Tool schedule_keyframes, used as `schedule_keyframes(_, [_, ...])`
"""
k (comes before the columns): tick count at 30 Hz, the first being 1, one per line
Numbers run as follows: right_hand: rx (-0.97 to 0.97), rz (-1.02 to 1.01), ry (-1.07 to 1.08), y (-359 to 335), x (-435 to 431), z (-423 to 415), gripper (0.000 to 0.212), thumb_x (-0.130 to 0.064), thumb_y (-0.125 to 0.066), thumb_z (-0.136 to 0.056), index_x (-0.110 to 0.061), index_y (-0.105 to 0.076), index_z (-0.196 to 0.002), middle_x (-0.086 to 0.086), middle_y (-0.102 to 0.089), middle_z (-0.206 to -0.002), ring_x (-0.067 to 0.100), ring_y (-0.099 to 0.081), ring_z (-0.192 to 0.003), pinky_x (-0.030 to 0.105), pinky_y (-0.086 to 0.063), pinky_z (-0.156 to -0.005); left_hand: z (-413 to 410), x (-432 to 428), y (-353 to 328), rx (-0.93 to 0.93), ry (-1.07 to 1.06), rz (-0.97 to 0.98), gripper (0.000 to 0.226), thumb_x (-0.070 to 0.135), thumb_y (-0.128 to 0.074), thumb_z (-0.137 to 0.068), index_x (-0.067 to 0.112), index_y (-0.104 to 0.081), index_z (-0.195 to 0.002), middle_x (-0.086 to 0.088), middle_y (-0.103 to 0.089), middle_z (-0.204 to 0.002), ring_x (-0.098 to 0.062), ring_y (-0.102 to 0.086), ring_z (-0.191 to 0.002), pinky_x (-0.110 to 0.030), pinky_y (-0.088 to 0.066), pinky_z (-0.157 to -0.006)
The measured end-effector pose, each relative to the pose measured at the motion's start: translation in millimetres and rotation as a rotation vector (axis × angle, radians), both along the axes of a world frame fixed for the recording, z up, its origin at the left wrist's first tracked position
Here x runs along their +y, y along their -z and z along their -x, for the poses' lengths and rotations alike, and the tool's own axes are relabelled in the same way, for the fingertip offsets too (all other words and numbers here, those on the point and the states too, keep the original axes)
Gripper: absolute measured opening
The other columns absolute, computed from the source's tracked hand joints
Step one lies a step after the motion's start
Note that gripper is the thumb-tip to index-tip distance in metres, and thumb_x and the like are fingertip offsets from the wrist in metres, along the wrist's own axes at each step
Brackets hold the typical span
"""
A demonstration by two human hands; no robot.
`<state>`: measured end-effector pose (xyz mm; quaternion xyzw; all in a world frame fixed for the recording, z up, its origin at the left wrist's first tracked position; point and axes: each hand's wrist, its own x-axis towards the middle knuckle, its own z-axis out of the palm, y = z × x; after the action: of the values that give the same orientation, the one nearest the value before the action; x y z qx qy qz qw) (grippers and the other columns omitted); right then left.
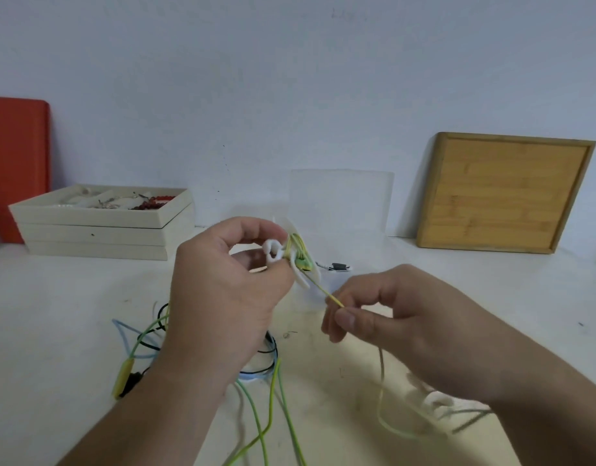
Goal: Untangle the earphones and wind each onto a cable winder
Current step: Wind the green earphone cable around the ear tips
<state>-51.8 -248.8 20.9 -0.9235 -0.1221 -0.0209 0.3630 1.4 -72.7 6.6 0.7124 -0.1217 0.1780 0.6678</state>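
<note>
Two hands work above the white table (457, 297), and we see them from over the wrists. Our left hand (222, 297) is raised near the middle, its fingers curled round a white cable winder (276, 252), which it pinches between thumb and fingertips. Several turns of yellow-green earphone cable (298, 245) are already wrapped on the winder, with a green and yellow earbud (305, 264) tucked against it. From there the cable runs taut, down and to the right, to our right hand (407, 317), which pinches it between thumb and forefinger; below that hand the cable hangs slack and loops over the near part of the table.

Under the left hand lies a tangle of other cables (148, 334), blue, black and green, still knotted together on the table, with a yellow plug (121, 378) at its left edge.

Far left, stacked cream trays (98, 230) hold small trinkets, with a red board (17, 163) behind them. Far right, a wooden tray (504, 193) leans on the wall. Between them stands a clear plastic sheet (342, 200).
</note>
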Motion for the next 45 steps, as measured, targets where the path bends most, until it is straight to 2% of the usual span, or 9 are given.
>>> schedule_keyframes(2, [-0.019,-0.033,0.003,-1.9,-1.9,1.0,0.026,-0.038,-0.057,-0.099,-0.026,-0.074,-0.082,-0.005,-0.073,-0.081,0.018,-0.066,-0.073,0.036,-0.053,-0.076,0.6,0.0,-0.6,-0.044,-0.039,-0.045,0.023,-0.001,-0.072,-0.078,0.023,-0.071,-0.077,0.011,-0.073,-0.063,-0.007,-0.048,-0.04,-0.017,-0.035,-0.038])
schedule_keyframes(6, [-0.015,-0.041,-0.008,-3.5,0.0,2.4,0.025,-0.029,-0.059,-0.097,-0.024,-0.073,-0.077,-0.009,-0.069,-0.07,0.003,-0.051,-0.05,0.015,-0.037,-0.051,-1.9,-0.8,1.6,-0.136,-0.081,-0.11,0.03,-0.004,-0.072,-0.077,0.026,-0.071,-0.078,0.007,-0.073,-0.068,0.001,-0.066,-0.055,-0.009,-0.042,-0.047])
schedule_keyframes(12, [-0.048,-0.029,-0.098,2.0,2.8,1.1,0.022,-0.046,-0.055,-0.085,-0.032,-0.068,-0.077,0.008,-0.065,-0.076,0.037,-0.059,-0.071,0.05,-0.052,-0.071,-1.9,-3.7,8.0,-0.349,-0.187,-0.253,0.03,-0.002,-0.073,-0.075,0.026,-0.071,-0.083,0.012,-0.067,-0.089,-0.005,-0.069,-0.083,-0.02,-0.059,-0.07])
schedule_keyframes(19, [-0.175,-0.154,-0.107,-3.6,1.5,5.1,0.016,-0.026,-0.058,-0.085,-0.025,-0.073,-0.08,-0.017,-0.057,-0.062,0.002,-0.053,-0.057,0.01,-0.036,-0.056,-2.9,-3.8,8.4,-0.379,-0.112,-0.327,0.031,-0.004,-0.073,-0.075,0.027,-0.072,-0.082,0.014,-0.066,-0.089,-0.007,-0.068,-0.083,-0.031,-0.061,-0.07])
schedule_keyframes(25, [-0.325,-0.13,0.106,-5.9,-2.5,2.1,0.023,-0.026,-0.061,-0.095,-0.028,-0.071,-0.075,-0.021,-0.06,-0.063,-0.001,-0.058,-0.063,0.009,-0.038,-0.057,-0.4,-5.4,9.7,-0.411,0.101,-0.426,0.032,-0.005,-0.073,-0.072,0.026,-0.072,-0.079,0.014,-0.064,-0.086,-0.012,-0.067,-0.081,-0.029,-0.059,-0.068])
schedule_keyframes(31, [-0.407,-0.047,0.327,-2.6,-13.8,-7.7,0.019,-0.035,-0.057,-0.091,-0.037,-0.065,-0.074,-0.017,-0.061,-0.092,-0.001,-0.06,-0.088,0.014,-0.042,-0.07,2.7,-5.1,7.3,-0.237,0.367,-0.308,0.027,0.0,-0.072,-0.069,0.025,-0.074,-0.078,0.009,-0.071,-0.087,-0.014,-0.074,-0.079,-0.024,-0.06,-0.073])
schedule_keyframes(38, [-0.209,-0.093,0.271,3.7,-17.1,-13.6,0.023,-0.032,-0.058,-0.097,-0.029,-0.068,-0.077,-0.022,-0.061,-0.061,0.0,-0.052,-0.053,0.013,-0.04,-0.054,5.9,-5.8,2.9,-0.072,0.57,-0.123,0.025,0.004,-0.071,-0.063,0.026,-0.076,-0.075,0.003,-0.078,-0.088,-0.013,-0.075,-0.085,-0.017,-0.053,-0.071])
schedule_keyframes(41, [-0.047,-0.177,0.155,6.5,-15.3,-14.6,0.028,-0.033,-0.054,-0.1,-0.023,-0.075,-0.086,-0.007,-0.075,-0.08,0.007,-0.07,-0.075,0.036,-0.057,-0.082,3.8,-5.4,1.7,-0.055,0.608,0.013,0.028,0.001,-0.076,-0.059,0.024,-0.077,-0.075,-0.006,-0.078,-0.09,-0.021,-0.076,-0.092,-0.026,-0.057,-0.078])
schedule_keyframes(45, [0.136,-0.343,-0.03,13.1,-7.9,-12.8,0.019,-0.019,-0.06,-0.099,-0.012,-0.074,-0.088,0.006,-0.074,-0.084,0.025,-0.073,-0.081,0.047,-0.057,-0.089,4.0,-8.9,1.5,0.084,0.587,0.266,0.027,-0.006,-0.069,-0.06,0.018,-0.074,-0.071,-0.03,-0.071,-0.089,-0.048,-0.069,-0.083,-0.04,-0.058,-0.067])
